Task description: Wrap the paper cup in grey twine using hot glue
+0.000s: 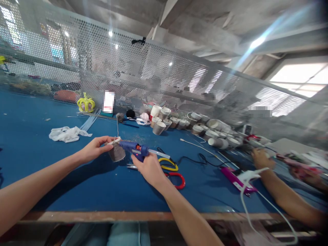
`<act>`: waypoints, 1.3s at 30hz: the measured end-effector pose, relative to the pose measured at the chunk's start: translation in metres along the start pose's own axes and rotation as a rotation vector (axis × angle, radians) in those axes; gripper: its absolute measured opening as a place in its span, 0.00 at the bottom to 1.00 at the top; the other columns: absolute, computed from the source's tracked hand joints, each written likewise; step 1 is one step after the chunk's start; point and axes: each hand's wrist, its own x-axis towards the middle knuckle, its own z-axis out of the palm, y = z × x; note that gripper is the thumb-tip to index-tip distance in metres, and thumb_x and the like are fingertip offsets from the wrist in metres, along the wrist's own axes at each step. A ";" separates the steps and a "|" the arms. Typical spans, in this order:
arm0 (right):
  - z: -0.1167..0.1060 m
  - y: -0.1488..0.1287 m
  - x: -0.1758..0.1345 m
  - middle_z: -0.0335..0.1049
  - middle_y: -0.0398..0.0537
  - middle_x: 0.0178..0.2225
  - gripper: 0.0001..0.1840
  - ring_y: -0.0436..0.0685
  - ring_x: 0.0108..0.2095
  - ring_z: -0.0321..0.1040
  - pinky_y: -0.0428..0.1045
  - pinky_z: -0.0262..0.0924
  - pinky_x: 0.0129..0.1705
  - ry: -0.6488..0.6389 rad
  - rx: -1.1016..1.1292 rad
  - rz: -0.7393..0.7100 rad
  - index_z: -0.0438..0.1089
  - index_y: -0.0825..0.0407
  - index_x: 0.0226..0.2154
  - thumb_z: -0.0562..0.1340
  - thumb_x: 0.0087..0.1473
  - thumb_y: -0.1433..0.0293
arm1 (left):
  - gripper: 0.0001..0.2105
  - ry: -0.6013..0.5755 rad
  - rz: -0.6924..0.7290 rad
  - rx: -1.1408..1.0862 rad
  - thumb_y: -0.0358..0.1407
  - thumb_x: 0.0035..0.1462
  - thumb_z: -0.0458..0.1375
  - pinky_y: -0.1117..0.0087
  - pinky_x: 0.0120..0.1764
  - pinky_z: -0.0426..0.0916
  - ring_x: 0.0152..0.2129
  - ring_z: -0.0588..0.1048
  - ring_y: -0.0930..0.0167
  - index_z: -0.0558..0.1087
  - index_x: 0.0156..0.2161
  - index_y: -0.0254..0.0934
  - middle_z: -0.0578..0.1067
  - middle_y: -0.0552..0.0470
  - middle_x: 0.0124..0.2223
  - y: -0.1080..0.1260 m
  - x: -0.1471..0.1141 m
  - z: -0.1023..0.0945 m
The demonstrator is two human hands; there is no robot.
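While our left hand point(95, 148) pinches grey cup point(118, 153) by rim, our right hand point(151, 168) wraps glue gun point(135, 148), tip, probably hot, close by: one slip could burn us! Snagged yarn point(119, 118) beyond left hand could tug cup askew; scissors point(182, 181) beside right wrist could get knocked.

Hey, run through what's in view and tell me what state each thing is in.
Grey cup: held near its rim
Left hand: closed on the cup
Right hand: gripping the glue gun
Glue gun: red light lit, nozzle at the cup's rim
Glue stick: jutting from the gun's rear
Scissors: lying down, handles spread
White plastic: crumpled
Power strip: lying down, switch state unclear
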 end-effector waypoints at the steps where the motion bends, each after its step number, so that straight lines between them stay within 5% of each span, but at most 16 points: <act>1: 0.000 0.000 0.000 0.68 0.47 0.18 0.07 0.52 0.20 0.64 0.45 0.56 0.22 0.005 0.001 -0.003 0.68 0.56 0.23 0.57 0.45 0.69 | 0.09 -0.002 -0.001 -0.003 0.39 0.49 0.55 0.62 0.53 0.51 0.53 0.59 0.64 0.63 0.25 0.36 0.71 0.45 0.47 0.000 0.000 0.000; 39: -0.006 -0.001 0.001 0.67 0.45 0.17 0.07 0.54 0.24 0.67 0.44 0.58 0.24 0.008 0.090 -0.007 0.68 0.53 0.21 0.56 0.45 0.69 | 0.09 -0.029 0.003 -0.018 0.39 0.49 0.55 0.60 0.53 0.50 0.53 0.58 0.63 0.63 0.24 0.36 0.71 0.46 0.47 0.002 0.000 -0.001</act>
